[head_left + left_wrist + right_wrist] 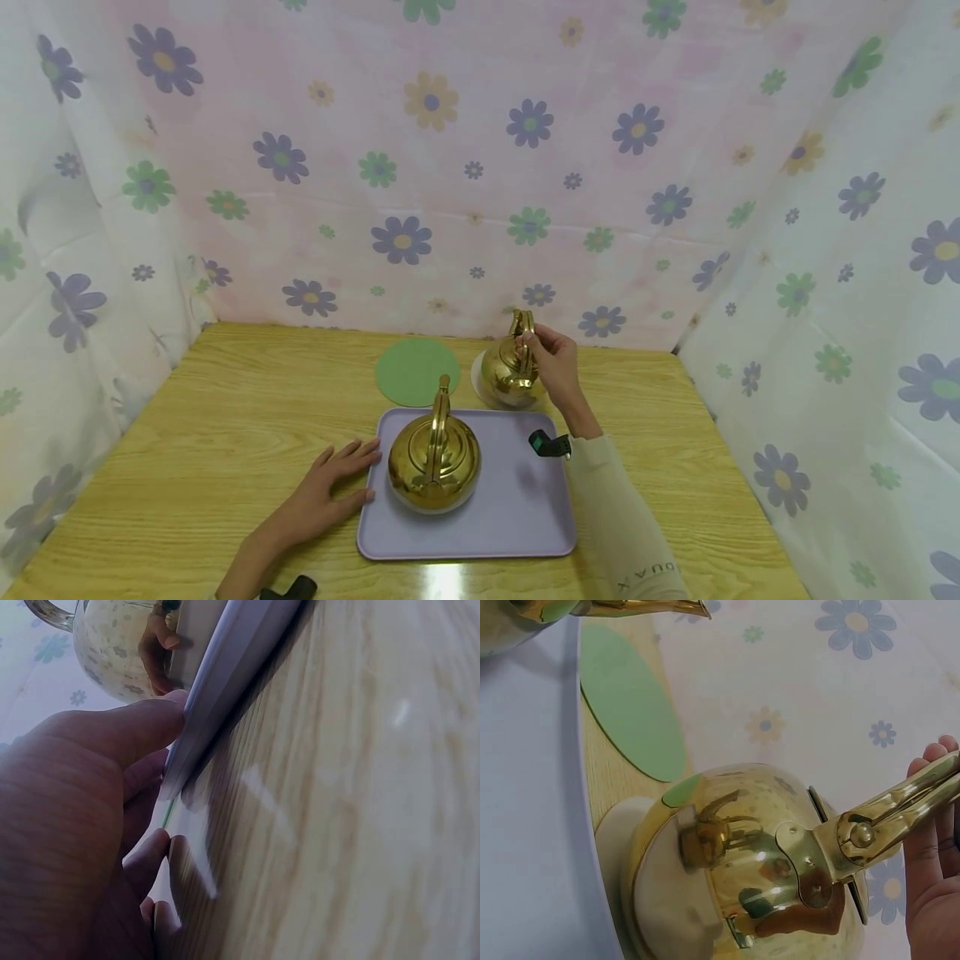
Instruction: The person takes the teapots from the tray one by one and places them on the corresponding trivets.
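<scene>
A smaller gold kettle [498, 371] stands at the back on a round pale mat [477, 377]. My right hand [557, 358] grips its raised handle, with thumb and fingers on either side; the right wrist view shows the fingers behind the handle [900, 814]. On a lilac tray [517, 517] sits a larger gold kettle [408, 462], its handle upright and its spout pointing away. My left hand [322, 496] rests beside the tray's left edge, fingers spread. In the left wrist view its thumb [150, 727] touches the tray rim [217, 675].
A round green mat [408, 367] lies behind the tray, left of the pale one. The wooden table [225, 400] ends at a flowered cloth [465, 150] hanging at the back and both sides. Black wrist devices [550, 444] sit on both arms.
</scene>
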`<state>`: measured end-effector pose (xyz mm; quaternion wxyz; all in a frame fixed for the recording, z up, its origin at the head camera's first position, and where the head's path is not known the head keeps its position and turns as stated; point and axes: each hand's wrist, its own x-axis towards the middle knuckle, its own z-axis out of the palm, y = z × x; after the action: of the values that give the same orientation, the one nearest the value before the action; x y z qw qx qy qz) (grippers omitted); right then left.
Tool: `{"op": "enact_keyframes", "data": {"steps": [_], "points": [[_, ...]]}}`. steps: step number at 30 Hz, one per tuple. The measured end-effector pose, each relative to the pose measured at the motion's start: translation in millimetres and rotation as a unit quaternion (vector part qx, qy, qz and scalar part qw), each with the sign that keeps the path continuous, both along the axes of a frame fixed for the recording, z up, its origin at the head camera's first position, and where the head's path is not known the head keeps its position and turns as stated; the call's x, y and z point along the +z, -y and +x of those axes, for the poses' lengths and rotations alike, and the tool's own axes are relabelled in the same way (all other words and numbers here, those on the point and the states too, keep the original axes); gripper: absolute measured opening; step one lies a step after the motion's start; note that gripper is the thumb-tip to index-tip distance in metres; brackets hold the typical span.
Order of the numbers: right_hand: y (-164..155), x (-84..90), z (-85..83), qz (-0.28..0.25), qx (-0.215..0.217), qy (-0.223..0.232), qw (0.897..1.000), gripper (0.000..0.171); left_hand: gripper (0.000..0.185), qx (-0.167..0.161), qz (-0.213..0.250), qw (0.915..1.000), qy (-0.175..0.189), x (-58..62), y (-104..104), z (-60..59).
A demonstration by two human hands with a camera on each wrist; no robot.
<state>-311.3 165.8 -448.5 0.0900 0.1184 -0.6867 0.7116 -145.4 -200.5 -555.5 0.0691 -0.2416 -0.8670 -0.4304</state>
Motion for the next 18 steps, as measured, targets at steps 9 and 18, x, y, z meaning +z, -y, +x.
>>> {"op": "enact_keyframes", "data": {"steps": [9,18], "points": [[-1.5,-2.1,-1.5,0.007,-0.010,0.010,1.000,0.034,0.053,-0.001,-0.003,1.0000,0.002,-0.2,0.1,0.3],[-4.5,-1.8,-3.9,0.003,0.003,0.016,1.000,0.037,0.053,-0.001,0.006,1.0000,0.004,0.5,-0.4,0.2]]}}
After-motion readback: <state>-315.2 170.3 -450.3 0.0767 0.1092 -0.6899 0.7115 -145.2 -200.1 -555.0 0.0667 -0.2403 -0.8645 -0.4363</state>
